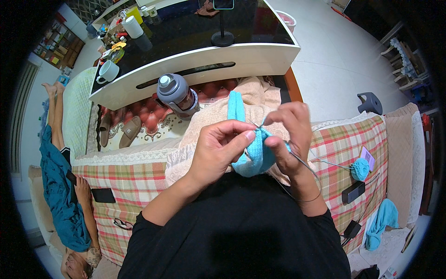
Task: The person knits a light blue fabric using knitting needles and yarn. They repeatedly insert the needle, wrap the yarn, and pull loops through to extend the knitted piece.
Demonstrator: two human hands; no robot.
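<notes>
Between my two hands is a turquoise knitted piece [256, 158] on a circular knitting needle. My left hand [223, 144] pinches its top edge between thumb and forefinger, close to a metal needle tip [254, 123]. On the other side, my right hand [292, 139] grips the work and its needle, with the forefinger bent at the yarn near the tip. The needle's dark cable [318, 185] loops under my right wrist. A narrow ribbed turquoise strip [236, 106] extends from the work over a beige towel [209, 118] on my lap. Yarn runs rightward to a turquoise ball [360, 169].
A black-topped table [181, 31] holds a phone stand [223, 38] and a mug [108, 71]. A large grey bottle [177, 96] stands before the sofa. A power bank [353, 192], a tablet [103, 195] and eyeglasses [123, 224] lie on the plaid cover. Another person [66, 191] reclines at left.
</notes>
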